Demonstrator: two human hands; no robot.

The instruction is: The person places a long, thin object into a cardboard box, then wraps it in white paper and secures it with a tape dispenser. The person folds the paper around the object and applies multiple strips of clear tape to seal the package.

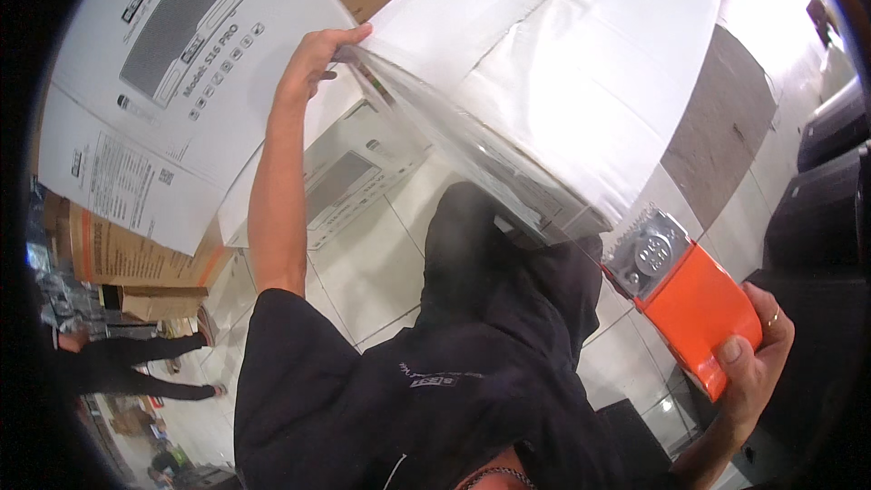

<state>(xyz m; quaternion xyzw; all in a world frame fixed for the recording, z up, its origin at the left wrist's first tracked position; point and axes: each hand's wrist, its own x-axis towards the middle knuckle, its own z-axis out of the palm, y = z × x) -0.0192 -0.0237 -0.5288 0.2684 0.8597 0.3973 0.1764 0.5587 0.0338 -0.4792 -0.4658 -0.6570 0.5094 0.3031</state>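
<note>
A large white carton (544, 75) lies before me, its top crossed by a seam that looks taped. My left hand (323, 61) grips its near left corner, thumb along the edge and fingers bent below. In my right hand (755, 354), at the lower right, is an orange tape dispenser (701, 313) with a toothed metal end. That end is close to the carton's near right corner. A thin clear strip seems to stretch between the dispenser and the carton, though glare makes its course hard to tell. The carton's near side is shiny and partly in shadow.
Printed white cartons stand at the left (197, 34) and on the tiled floor (354, 272) beyond my left forearm (279, 184). Brown cartons (136, 252) are behind them. Another person (136, 367) is at the far left. Black cabinets (816, 218) line the right side, near a brown flat sheet (725, 122).
</note>
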